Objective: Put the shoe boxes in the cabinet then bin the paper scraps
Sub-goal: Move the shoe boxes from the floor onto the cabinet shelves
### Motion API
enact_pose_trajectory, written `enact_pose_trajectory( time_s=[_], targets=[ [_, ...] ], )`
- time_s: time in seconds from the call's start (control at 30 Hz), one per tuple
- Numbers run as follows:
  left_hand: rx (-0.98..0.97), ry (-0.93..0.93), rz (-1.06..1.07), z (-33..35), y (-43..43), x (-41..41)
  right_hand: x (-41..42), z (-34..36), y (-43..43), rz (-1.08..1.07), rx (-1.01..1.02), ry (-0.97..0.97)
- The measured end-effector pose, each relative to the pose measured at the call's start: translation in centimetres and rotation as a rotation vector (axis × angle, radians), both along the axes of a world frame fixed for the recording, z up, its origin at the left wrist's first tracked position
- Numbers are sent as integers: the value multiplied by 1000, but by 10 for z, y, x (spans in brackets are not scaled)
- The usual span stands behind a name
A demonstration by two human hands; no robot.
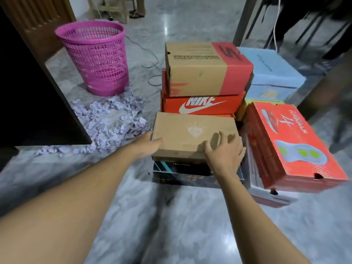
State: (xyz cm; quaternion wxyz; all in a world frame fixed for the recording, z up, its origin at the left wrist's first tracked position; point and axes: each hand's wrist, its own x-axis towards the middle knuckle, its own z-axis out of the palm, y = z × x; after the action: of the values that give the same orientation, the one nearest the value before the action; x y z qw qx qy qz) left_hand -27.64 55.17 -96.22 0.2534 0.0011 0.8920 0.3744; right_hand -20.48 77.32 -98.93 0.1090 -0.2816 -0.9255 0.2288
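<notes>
Currently, head view only.

Progress: the task looks barely begun. The shoe boxes sit in a pile on the floor from 12 to 3 o'clock. A tan-and-red box (205, 71) lies on an orange Nike box (202, 106), a pale blue box (272, 69) is at 1 o'clock, and a red printed box (297, 141) lies tilted at 3 o'clock. The cabinet (28, 92) stands at 9 o'clock with its opening dark, so I cannot read what is inside. The paper scraps (110, 119) are heaped on the floor between 9 and 10 o'clock, touching the foot of the pink basket (95, 56) at 11 o'clock. None of the scraps look binned. My judgement is that both stages remain and that this is a first pick.

Task's thing: the plain brown box (194, 134) is at frame centre, resting flat on a black box (181, 172) and just in front of the Nike box.

Fingers:
- The left hand (150, 144) is against the brown box's 9 o'clock end, at the near corner. The image is blurred there and I cannot tell whether the fingers are curled round the edge or lie flat.
- The right hand (224, 151) is on the lid's near corner at 4 o'clock of the box. Its fingers (216, 139) are spread and laid on the cardboard, and its palm is over the edge.

The hands bracket the box end to end, and the box appears not yet lifted from the black box.
</notes>
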Motion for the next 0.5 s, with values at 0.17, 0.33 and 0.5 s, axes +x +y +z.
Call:
enact_pose_trajectory(
  time_s=[0.17,0.33,0.5],
  targets=[
    [179,81,247,-28,21,10,0,-8,36,-103,-244,18],
    [125,112,435,-31,4,18,12,-22,49,-114,-518,281],
    [258,-65,551,-39,-15,31,33,-44,53,-78,-917,318]
  ],
)
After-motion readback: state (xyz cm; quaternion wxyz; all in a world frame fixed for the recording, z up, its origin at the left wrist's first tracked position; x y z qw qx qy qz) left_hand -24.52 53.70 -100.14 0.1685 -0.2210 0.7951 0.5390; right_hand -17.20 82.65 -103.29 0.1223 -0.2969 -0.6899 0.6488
